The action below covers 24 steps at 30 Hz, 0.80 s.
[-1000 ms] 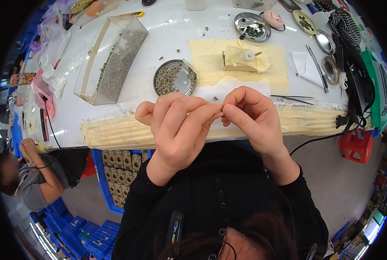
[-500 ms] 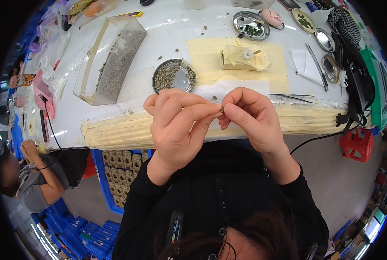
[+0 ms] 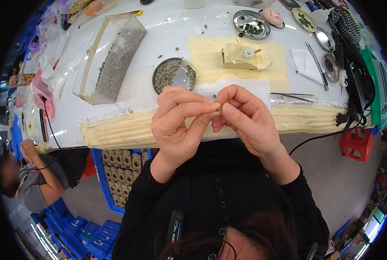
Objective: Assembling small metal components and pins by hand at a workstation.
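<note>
Above the table's front edge, my left hand [image 3: 178, 123] and my right hand [image 3: 250, 120] meet fingertip to fingertip. Between them is a tiny brownish metallic part [image 3: 219, 110], pinched by both thumbs and forefingers; its exact kind is too small to make out. Just beyond my left hand stands a round metal dish [image 3: 187, 79] with many small greyish-brown parts [image 3: 165, 77] heaped mostly on its left side. One more small part [image 3: 214, 96] lies on white paper behind my fingertips.
A clear plastic bin [image 3: 86, 82] of small parts stands at left. Behind my hands sits a tape-wrapped block [image 3: 233, 60] with a white nozzle. Tweezers [image 3: 292, 96] lie at right; a metal plate [image 3: 262, 34] holds dark green pieces. Another person [image 3: 46, 182] sits at far left.
Both hands have shifted slightly left, still pinching the tiny part together. My left fingers have bent a little differently around it. Nothing on the table has visibly moved.
</note>
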Each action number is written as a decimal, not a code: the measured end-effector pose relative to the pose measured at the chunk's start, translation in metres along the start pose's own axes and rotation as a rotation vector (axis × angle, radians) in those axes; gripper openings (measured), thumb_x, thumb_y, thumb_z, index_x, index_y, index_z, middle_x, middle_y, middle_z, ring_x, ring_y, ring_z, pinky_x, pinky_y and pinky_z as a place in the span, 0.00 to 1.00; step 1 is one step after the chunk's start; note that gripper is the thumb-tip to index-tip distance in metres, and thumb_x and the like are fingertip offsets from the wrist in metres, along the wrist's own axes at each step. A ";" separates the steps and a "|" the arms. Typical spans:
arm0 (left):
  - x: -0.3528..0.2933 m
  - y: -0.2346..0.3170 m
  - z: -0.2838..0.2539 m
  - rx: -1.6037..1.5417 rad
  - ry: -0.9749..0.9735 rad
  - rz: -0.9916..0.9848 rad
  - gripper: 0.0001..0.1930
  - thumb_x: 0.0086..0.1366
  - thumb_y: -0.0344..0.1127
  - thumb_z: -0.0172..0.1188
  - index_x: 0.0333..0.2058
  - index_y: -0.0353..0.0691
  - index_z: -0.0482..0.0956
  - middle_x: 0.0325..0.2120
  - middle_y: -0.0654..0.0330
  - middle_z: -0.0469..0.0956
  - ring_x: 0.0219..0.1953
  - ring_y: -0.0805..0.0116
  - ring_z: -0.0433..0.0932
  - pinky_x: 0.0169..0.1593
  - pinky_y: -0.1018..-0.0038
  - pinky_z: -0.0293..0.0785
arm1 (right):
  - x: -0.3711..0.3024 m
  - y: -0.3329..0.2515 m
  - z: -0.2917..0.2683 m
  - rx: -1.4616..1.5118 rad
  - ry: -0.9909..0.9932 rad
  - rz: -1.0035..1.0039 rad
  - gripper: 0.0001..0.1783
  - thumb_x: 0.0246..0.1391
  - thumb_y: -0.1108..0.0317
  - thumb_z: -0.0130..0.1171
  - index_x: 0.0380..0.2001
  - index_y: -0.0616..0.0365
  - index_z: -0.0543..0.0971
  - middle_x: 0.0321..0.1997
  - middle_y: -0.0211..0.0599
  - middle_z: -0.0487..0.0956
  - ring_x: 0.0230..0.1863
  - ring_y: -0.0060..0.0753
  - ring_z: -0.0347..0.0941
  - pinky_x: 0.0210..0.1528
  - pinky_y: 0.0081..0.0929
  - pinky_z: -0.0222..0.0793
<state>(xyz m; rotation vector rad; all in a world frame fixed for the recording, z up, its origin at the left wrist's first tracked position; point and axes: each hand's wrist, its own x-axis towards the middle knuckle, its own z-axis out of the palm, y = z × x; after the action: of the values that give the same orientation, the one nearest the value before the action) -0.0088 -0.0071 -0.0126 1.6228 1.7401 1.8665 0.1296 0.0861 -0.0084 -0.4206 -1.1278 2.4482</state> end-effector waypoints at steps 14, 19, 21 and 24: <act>0.000 0.001 0.002 0.061 0.018 0.041 0.09 0.48 0.26 0.69 0.31 0.44 0.84 0.29 0.68 0.79 0.33 0.70 0.71 0.40 0.74 0.61 | -0.002 -0.001 0.002 0.117 0.037 0.006 0.07 0.61 0.71 0.56 0.38 0.64 0.76 0.38 0.36 0.79 0.41 0.26 0.78 0.47 0.25 0.76; 0.003 0.009 -0.002 0.371 -0.002 0.183 0.10 0.47 0.27 0.70 0.30 0.46 0.84 0.29 0.70 0.79 0.33 0.69 0.70 0.41 0.73 0.59 | -0.002 -0.001 -0.002 0.050 0.036 -0.013 0.05 0.59 0.74 0.57 0.36 0.64 0.74 0.39 0.38 0.80 0.41 0.27 0.79 0.47 0.24 0.77; 0.004 0.013 -0.004 0.446 -0.030 0.208 0.10 0.48 0.28 0.70 0.31 0.44 0.84 0.29 0.68 0.79 0.33 0.67 0.71 0.40 0.73 0.61 | -0.002 0.000 0.000 0.037 0.039 -0.043 0.05 0.59 0.74 0.57 0.36 0.64 0.73 0.39 0.38 0.80 0.41 0.26 0.78 0.47 0.24 0.77; 0.003 0.019 -0.005 0.542 -0.050 0.205 0.10 0.48 0.28 0.70 0.31 0.44 0.84 0.29 0.69 0.79 0.33 0.69 0.71 0.40 0.73 0.60 | -0.002 0.001 0.000 -0.039 0.043 -0.114 0.05 0.59 0.75 0.57 0.36 0.64 0.72 0.39 0.38 0.80 0.41 0.25 0.78 0.47 0.24 0.76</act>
<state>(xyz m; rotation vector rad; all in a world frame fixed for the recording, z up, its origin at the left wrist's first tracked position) -0.0036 -0.0150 0.0051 2.0740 2.2711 1.4788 0.1307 0.0847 -0.0088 -0.4075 -1.1516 2.3117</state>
